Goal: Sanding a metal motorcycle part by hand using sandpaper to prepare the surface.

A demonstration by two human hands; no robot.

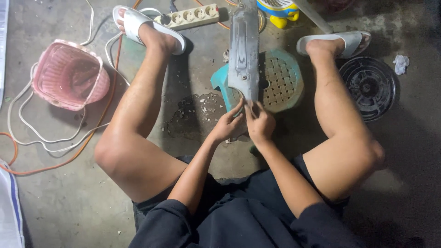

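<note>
1. Grey metal panel: a long, narrow, worn piece lying lengthwise across the teal plastic stool, its near end overhanging the stool's near edge toward the person.
2. Left hand: fingers pinch the near end of the panel from the left side.
3. Right hand: fingers grip the same near end from the right, just beside the left hand; the two hands touch.
4. Floor: bare concrete, with small pale chips scattered beside the stool.
5. Surroundings: a pink woven basket at the far left, a white power strip at the far edge, and a round black fan grille to the right.
</note>
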